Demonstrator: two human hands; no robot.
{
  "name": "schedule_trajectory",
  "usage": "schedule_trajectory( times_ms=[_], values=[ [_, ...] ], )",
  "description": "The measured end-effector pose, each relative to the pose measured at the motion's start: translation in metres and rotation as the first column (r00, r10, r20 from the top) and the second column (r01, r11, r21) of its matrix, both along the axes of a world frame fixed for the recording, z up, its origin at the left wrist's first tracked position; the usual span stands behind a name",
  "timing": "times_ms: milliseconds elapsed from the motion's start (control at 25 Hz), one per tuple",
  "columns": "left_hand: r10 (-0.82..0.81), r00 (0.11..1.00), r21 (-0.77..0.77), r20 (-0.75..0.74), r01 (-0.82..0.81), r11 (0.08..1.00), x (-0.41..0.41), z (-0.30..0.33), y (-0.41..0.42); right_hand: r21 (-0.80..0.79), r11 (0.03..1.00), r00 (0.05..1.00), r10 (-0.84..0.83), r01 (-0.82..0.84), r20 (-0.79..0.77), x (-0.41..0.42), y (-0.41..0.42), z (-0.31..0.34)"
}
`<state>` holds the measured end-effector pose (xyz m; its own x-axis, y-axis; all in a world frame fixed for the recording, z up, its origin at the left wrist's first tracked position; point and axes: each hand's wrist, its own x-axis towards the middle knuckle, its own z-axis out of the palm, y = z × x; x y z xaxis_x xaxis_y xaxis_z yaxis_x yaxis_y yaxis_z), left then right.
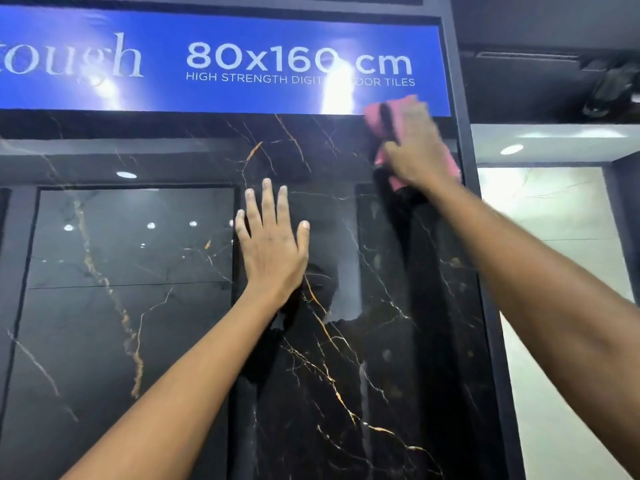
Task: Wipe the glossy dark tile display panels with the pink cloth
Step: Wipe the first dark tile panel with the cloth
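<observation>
A glossy dark tile panel [346, 341] with gold and white veining is shown upright, filling the centre of the view; it is framed at 3 o'clock by a dark vertical post [464, 168]; above it, at 12 o'clock, a blue sign [221, 95] is mounted, on which "80x160 cm" and "HIGH STRENGTH" are legible, part of the lettering being washed out by glare.

The left hand [272, 247] is laid flat against the panel near the centre of the view; its fingers are held straight and slightly spread, pointing to 12 o'clock; nothing is held by it.

The right hand [417, 150] is seen at about 1 o'clock from the left hand, at the panel's upper corner beside the post; the pink cloth [375, 117] is pressed against the tile under it, just below the sign's lower edge; cloth is exposed beyond the fingertips at 11 o'clock and below the palm at 5 o'clock; the hand is blurred, so whether the fingers are curled round the cloth or merely laid over it cannot be told.

Ceiling spotlights and further dark panels are reflected in the tile at 9 o'clock; a pale tile wall [554, 216] is visible past the post at 3 o'clock.
</observation>
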<state>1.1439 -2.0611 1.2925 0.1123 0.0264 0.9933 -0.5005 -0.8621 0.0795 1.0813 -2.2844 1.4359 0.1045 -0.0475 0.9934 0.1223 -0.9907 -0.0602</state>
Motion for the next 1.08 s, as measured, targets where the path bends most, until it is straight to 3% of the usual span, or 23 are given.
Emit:
schedule_trajectory(
  times_ms=[80, 160, 320, 400, 480, 560, 640, 680, 760, 920, 1000, 1080],
  values=[
    [-0.032, 0.999, -0.006, -0.014, 0.032, 0.999, -0.009, -0.007, -0.008, 0.170, 0.985, 0.998, -0.016, 0.007, 0.054, -0.011, -0.039, -0.015],
    [-0.074, 0.996, -0.063, -0.051, 0.071, 0.995, -0.016, -0.036, -0.012, 0.135, 0.991, 0.998, 0.003, -0.012, 0.067, -0.005, -0.042, -0.078],
    [-0.113, 0.987, -0.147, -0.115, 0.095, 0.985, -0.036, -0.129, -0.030, 0.158, 0.987, 0.999, 0.029, -0.036, 0.046, -0.001, -0.027, -0.304],
    [-0.123, 0.983, -0.133, -0.135, 0.106, 0.986, -0.036, -0.170, -0.033, 0.014, 1.000, 1.000, 0.028, -0.028, -0.004, -0.006, -0.014, -0.388],
    [-0.110, 0.972, -0.117, -0.210, 0.087, 0.989, -0.038, -0.213, -0.030, -0.120, 0.991, 0.994, 0.046, -0.058, -0.101, -0.008, -0.025, -0.384],
    [-0.086, 0.955, -0.111, -0.283, 0.057, 0.992, -0.035, -0.249, -0.024, -0.066, 0.993, 0.988, 0.085, -0.094, -0.131, -0.009, -0.034, -0.322],
    [-0.086, 0.941, -0.108, -0.327, 0.054, 0.993, -0.033, -0.272, -0.017, 0.052, 0.997, 0.998, 0.051, -0.049, -0.047, -0.008, -0.042, -0.276],
    [-0.090, 0.930, -0.105, -0.356, 0.056, 0.993, -0.034, -0.282, -0.014, 0.079, 0.997, 1.000, 0.026, -0.025, -0.011, -0.004, -0.043, -0.284],
    [-0.094, 0.907, -0.100, -0.410, 0.057, 0.993, -0.035, -0.306, -0.008, 0.082, 0.997, 1.000, 0.012, -0.010, -0.027, -0.001, -0.037, -0.363],
    [-0.060, 0.877, -0.034, -0.476, 0.049, 0.998, -0.034, -0.369, 0.010, -0.106, 0.994, 0.956, -0.024, -0.007, -0.292, -0.032, -0.039, -0.559],
    [-0.059, 0.868, -0.032, -0.494, 0.049, 0.998, -0.031, -0.384, 0.020, -0.130, 0.991, 0.959, -0.005, -0.033, -0.285, -0.033, -0.049, -0.561],
    [-0.058, 0.859, -0.041, -0.509, 0.044, 0.998, -0.030, -0.391, 0.022, 0.086, 0.993, 0.982, 0.089, -0.075, -0.166, -0.022, -0.037, -0.498]
  ],
)
